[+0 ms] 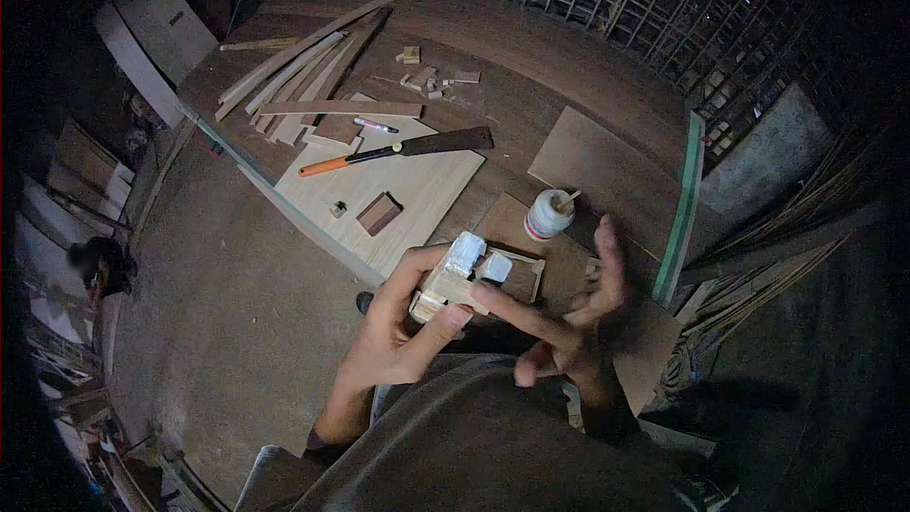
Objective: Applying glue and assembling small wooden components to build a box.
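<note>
My left hand grips a small block-like piece of joined pale wood, held above the near edge of the table. Two of its raised blocks have whitish, shiny faces that look coated. The index finger of my right hand reaches to the piece's right side and seems to touch it; the other fingers are spread, slightly blurred. Just beyond stands an open white jar with a thin stick poking out. Partly hidden behind the piece lies a shallow wooden frame.
A pale board carries a dark reddish wooden block, an orange-handled handsaw and a marker. Long wood strips lie at the far left. Small offcuts are scattered farther back. A thin brown panel lies right.
</note>
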